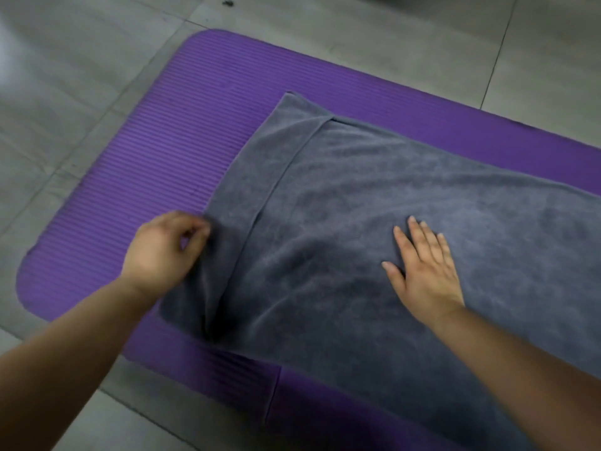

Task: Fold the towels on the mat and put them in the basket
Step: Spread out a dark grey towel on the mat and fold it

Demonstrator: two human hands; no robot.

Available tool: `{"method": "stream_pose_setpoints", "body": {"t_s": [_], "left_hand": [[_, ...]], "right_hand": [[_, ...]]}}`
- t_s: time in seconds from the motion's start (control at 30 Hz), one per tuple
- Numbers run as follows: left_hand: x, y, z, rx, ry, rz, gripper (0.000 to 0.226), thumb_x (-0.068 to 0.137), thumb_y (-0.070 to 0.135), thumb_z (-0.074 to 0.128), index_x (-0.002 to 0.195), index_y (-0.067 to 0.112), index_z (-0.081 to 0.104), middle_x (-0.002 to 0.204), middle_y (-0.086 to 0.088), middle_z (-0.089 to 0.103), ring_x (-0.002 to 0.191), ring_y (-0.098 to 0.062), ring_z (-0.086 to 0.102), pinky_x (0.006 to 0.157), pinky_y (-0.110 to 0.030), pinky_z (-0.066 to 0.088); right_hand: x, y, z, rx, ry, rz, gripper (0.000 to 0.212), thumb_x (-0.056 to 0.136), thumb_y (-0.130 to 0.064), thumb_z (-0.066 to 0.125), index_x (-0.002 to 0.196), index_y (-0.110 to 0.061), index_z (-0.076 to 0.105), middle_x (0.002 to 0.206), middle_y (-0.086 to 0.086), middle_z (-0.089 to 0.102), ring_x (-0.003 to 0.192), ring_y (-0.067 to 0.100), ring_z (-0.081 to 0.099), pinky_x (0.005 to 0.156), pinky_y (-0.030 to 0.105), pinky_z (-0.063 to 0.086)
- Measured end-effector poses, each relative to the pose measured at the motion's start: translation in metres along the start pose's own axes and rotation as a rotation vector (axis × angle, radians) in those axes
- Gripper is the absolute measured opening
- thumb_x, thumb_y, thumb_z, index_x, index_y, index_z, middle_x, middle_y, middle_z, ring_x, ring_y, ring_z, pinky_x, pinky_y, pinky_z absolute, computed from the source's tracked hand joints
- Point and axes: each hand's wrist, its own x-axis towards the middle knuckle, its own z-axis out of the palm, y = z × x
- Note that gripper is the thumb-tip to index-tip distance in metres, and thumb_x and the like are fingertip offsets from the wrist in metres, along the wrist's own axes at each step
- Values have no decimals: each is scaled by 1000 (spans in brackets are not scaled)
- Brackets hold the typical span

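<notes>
L hand (166,249): pinched towel (357,196) edge.
R hand (426,271): flat, fingers straight, pressed towel down.
Needed: smooth, even pull w/ L hand.

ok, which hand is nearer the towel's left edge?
Left. The left hand pinches the towel right at that edge; the right hand lies flat on the towel's middle, well to the right of it.
</notes>
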Motion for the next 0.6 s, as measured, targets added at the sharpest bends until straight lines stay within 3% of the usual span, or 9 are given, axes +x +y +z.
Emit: {"method": "stream_pose_setpoints", "body": {"t_s": [0.1, 0.2, 0.27, 0.37, 0.5, 0.6], "left_hand": [[62, 17, 8, -16, -10, 94, 51, 81, 36, 36, 94, -1, 69, 93, -21, 67, 90, -35, 63, 83, -37, 45], [134, 40, 21, 53, -56, 159, 39, 88, 22, 39, 111, 3, 64, 115, -21, 61, 110, -36, 54, 97, -38, 39], [181, 55, 27, 137, -72, 145, 34, 93, 13, 39, 122, 7, 57, 128, -19, 53, 120, -35, 46, 103, -37, 35], [237, 82, 35, 264, -115, 113, 39, 93, 17, 44, 132, 15, 48, 139, -15, 43, 128, -34, 38, 105, -41, 32], [273, 104, 54, 313, -334, 178, 33, 87, 24, 58, 119, 17, 59, 129, -10, 53, 120, -31, 46, 98, -40, 39], [286, 109, 60, 293, -339, 174, 24, 87, 22, 58, 108, 14, 66, 118, -10, 61, 113, -31, 52, 90, -36, 41]], "right_hand": [[4, 2, 8, 29, 38, -9, 71, 96, -51, 6, 125, -3, 48, 130, 25, 52, 124, 30, 31, 110, 30, 5], [4, 5, 12, 42, 102, -29, 61, 95, -51, 7, 127, -9, 38, 132, 23, 50, 126, 28, 30, 111, 32, 7], [5, 6, 14, 55, 136, -39, 58, 95, -49, 8, 126, -11, 38, 132, 22, 50, 127, 28, 31, 112, 33, 8], [6, 9, 18, 41, 154, -47, 56, 95, -47, 9, 125, -11, 40, 133, 21, 51, 127, 28, 31, 112, 34, 10], [8, 10, 20, 24, 136, -41, 55, 95, -45, 10, 125, -13, 41, 135, 18, 49, 127, 29, 33, 111, 36, 11], [9, 11, 21, 8, 138, -32, 54, 95, -43, 10, 127, -13, 41, 136, 15, 46, 126, 29, 34, 111, 38, 13]]}}
